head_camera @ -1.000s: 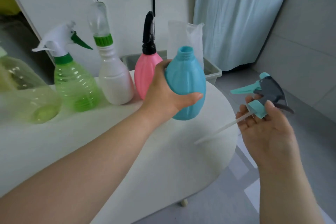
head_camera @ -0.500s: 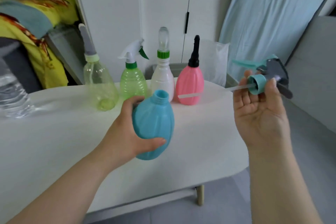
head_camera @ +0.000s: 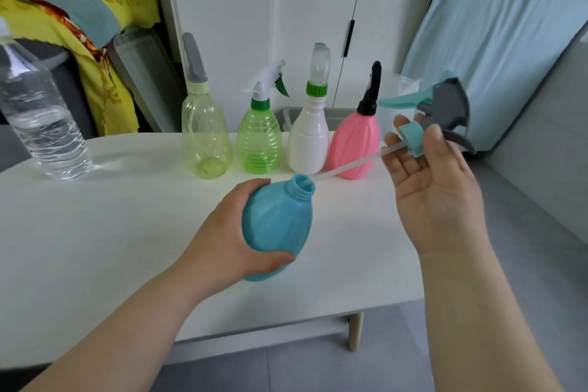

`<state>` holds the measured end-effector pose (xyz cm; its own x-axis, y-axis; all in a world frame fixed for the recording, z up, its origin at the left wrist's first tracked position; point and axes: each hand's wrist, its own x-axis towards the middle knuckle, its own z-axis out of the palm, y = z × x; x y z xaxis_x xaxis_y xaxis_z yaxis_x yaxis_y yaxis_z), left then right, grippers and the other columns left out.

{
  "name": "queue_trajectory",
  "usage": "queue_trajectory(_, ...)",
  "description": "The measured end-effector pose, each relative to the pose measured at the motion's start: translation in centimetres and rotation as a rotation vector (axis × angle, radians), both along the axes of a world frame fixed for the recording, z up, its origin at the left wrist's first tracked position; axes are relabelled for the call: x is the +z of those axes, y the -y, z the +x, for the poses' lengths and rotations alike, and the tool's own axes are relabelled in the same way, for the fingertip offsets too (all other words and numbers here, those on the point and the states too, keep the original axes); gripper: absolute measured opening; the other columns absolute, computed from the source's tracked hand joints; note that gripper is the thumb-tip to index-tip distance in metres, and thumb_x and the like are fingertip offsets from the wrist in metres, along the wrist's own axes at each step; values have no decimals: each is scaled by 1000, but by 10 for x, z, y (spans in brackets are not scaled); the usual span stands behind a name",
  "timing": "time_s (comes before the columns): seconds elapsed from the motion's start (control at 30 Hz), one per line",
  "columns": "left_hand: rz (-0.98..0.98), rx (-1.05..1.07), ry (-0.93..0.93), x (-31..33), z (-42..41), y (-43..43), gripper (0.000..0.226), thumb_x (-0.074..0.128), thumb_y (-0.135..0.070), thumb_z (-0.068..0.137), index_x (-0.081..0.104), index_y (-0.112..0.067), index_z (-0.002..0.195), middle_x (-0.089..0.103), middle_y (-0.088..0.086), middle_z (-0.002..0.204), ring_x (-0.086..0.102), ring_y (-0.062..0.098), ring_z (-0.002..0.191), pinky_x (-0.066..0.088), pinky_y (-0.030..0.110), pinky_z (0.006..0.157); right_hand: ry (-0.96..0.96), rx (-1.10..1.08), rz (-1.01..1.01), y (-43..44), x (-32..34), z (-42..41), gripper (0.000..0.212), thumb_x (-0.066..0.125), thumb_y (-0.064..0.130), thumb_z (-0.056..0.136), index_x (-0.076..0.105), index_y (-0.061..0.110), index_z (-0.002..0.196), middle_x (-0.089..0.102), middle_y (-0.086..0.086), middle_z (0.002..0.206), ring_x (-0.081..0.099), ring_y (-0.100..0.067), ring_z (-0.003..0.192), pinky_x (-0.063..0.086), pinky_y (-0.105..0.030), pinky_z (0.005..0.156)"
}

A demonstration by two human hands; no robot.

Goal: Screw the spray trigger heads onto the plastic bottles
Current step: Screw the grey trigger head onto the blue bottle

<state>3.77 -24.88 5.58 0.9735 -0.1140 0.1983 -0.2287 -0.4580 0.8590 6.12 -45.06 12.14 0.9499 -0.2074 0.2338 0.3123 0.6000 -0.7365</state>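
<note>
My left hand (head_camera: 229,232) grips a blue ribbed bottle (head_camera: 276,226) above the white table (head_camera: 95,232), its open neck tilted up and to the right. My right hand (head_camera: 429,181) holds a teal and grey spray trigger head (head_camera: 445,108) by its teal screw collar, pinched between thumb and fingertips. The head's clear dip tube (head_camera: 356,162) slants down to the left, and its tip reaches the bottle's mouth.
Along the table's back stand a yellowish bottle (head_camera: 205,137), a green one (head_camera: 259,137), a white one (head_camera: 310,134) and a pink one (head_camera: 356,143), all capped with heads. A clear water bottle (head_camera: 41,118) stands far left. White cabinets and a grey bin lie behind.
The blue bottle tilted toward the right, and my right hand brought the trigger head closer, so the tube tip now meets the bottle's mouth. The camera view also shifted.
</note>
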Motion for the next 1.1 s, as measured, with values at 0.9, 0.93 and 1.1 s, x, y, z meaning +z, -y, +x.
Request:
queue_trajectory(0.9,-86,53,-49,-24,4,-13,80,82,-38,46,25,-62,95,40,-38,98,40,-26,87,36,-4,67,84,259,-685,-82,-42,1,32,63,-3,75,58,27,86,69,17,86,64,4,86,49,-11,75)
queue_trajectory(0.93,-82,62,-41,-24,4,-12,80,81,-37,46,24,-61,98,39,-38,98,40,-25,87,36,-5,67,88,232,-714,-83,-41,1,33,64,-2,75,57,28,85,67,16,87,64,5,84,49,-11,75)
queue_trajectory(1.1,-66,86,-27,-25,2,-9,94,78,-40,44,29,-40,124,43,-27,108,43,-5,93,35,3,71,99,152,-852,-86,-41,1,34,67,5,74,53,34,84,62,16,86,60,1,82,50,-17,81)
